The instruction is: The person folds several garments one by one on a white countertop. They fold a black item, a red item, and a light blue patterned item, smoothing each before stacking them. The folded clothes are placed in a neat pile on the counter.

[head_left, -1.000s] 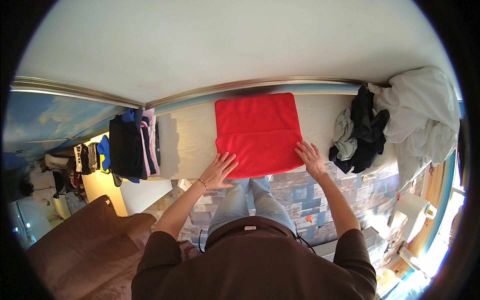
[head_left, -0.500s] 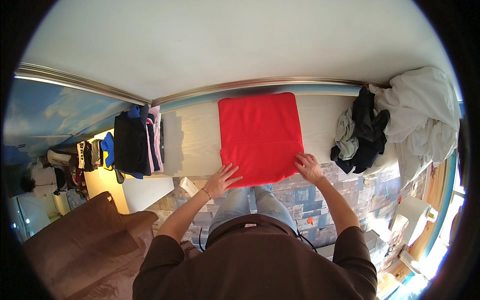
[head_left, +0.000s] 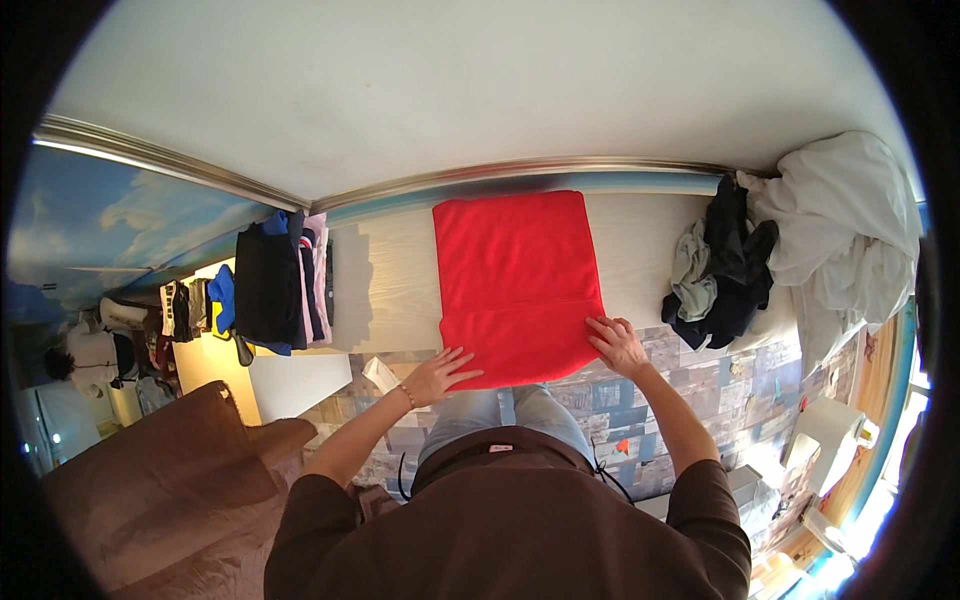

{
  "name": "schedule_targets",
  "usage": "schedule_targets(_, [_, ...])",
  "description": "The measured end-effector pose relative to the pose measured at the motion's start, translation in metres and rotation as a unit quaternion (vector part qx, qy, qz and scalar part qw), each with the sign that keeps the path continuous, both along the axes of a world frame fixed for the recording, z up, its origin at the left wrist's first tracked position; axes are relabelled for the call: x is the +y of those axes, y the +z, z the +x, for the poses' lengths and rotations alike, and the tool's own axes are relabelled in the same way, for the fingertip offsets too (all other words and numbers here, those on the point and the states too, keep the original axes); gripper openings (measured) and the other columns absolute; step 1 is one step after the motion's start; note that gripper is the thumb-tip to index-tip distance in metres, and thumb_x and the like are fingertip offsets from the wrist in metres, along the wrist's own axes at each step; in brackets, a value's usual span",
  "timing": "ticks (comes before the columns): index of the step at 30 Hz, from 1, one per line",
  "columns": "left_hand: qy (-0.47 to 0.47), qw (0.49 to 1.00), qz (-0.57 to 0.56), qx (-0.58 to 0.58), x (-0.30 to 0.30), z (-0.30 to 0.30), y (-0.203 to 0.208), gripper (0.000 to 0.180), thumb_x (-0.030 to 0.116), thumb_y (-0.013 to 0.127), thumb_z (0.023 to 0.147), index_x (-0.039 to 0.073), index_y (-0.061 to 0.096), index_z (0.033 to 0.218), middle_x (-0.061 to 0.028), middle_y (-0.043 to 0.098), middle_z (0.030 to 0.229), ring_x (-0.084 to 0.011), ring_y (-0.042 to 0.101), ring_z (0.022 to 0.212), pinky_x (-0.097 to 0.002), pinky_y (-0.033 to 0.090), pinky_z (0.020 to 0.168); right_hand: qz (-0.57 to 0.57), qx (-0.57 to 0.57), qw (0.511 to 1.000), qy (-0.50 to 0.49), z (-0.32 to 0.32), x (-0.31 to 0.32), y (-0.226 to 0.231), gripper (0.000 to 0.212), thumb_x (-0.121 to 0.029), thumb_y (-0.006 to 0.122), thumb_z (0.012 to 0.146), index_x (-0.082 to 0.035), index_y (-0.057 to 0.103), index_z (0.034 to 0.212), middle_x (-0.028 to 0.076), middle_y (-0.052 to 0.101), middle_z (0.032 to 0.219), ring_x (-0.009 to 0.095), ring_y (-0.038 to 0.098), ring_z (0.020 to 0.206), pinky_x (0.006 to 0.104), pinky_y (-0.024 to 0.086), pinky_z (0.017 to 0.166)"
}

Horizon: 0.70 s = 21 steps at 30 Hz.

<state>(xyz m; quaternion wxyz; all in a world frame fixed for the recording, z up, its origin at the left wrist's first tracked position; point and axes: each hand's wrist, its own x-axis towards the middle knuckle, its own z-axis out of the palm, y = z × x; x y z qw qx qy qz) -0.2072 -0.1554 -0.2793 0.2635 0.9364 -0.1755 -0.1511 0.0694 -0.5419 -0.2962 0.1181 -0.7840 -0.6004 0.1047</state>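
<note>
A red folded cloth (head_left: pixel 515 270), perhaps a garment, lies flat on the pale wooden tabletop (head_left: pixel 395 250). Its near end hangs past the table's front edge, above my jeans. On its near left corner rest the fingers of my left hand (head_left: pixel 435 378), stretched out and apart. My right hand (head_left: pixel 618 347) touches the right side near the front, fingers extended over the edge of the cloth. Whatever lies under the cloth's edges at my hands is hidden.
Folded clothes (head_left: pixel 275 280) stand in a stack at the table's left. Crumpled dark clothes (head_left: pixel 735 270) lie at the right, beside a white bunched fabric (head_left: pixel 840 220). A brown-covered piece of furniture (head_left: pixel 170 490) is at the lower left. A wall (head_left: pixel 480 90) runs behind the table.
The red cloth has slid slightly toward me, its near end hanging lower. My left hand has moved a little nearer to me, and the right hand has shifted slightly nearer along the side.
</note>
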Motion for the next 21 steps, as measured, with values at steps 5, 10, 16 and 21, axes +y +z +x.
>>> schedule_targets(5, [0.030, 0.996, -0.077, 0.013, 0.006, 0.007, 0.015, 0.048, 0.027, 0.065, 0.092, 0.014, 0.059, 0.138, -0.0187, 0.062, 0.132, -0.0339, 0.053, 0.131, -0.0453, 0.039, 0.114, 0.082, 0.057, 0.995, 0.032, -0.001, 0.007, 0.037, 0.030, -0.014, 0.071, 0.068, -0.006, 0.061, 0.095, 0.013, 0.061, 0.135, 0.031, 0.057, 0.125, 0.0508, 0.045, 0.104])
schedule_targets(10, [0.276, 0.914, -0.149, 0.257, 0.019, 0.047, 0.025, 0.050, 0.044, 0.054, 0.101, -0.003, 0.069, 0.108, -0.0146, 0.074, 0.098, -0.0320, 0.070, 0.093, -0.0364, 0.053, 0.084, -0.026, 0.257, 0.947, -0.192, 0.010, 0.015, 0.024, 0.026, -0.017, 0.067, 0.074, 0.001, 0.062, 0.093, 0.020, 0.068, 0.083, 0.032, 0.068, 0.075, 0.0415, 0.052, 0.067])
schedule_targets(16, [0.521, 0.571, -0.583, 0.248, 0.044, 0.087, 0.000, 0.054, 0.052, 0.056, 0.100, 0.005, 0.062, 0.128, -0.0043, 0.070, 0.118, -0.0143, 0.068, 0.102, -0.0315, 0.054, 0.086, 0.173, 0.637, 0.651, -0.375, 0.062, 0.069, 0.028, 0.043, -0.034, 0.065, 0.094, 0.003, 0.063, 0.116, 0.003, 0.066, 0.086, 0.013, 0.064, 0.078, 0.0300, 0.049, 0.067])
schedule_targets(21, [0.543, 0.598, -0.560, 0.184, 0.019, 0.081, -0.025, 0.051, 0.046, 0.060, 0.100, 0.003, 0.062, 0.127, -0.0050, 0.069, 0.119, -0.0144, 0.067, 0.102, -0.0289, 0.052, 0.091, 0.195, 0.586, 0.639, -0.458, 0.055, 0.062, -0.024, 0.047, -0.040, 0.065, 0.098, 0.001, 0.061, 0.120, 0.001, 0.066, 0.088, 0.006, 0.060, 0.078, 0.0243, 0.048, 0.066])
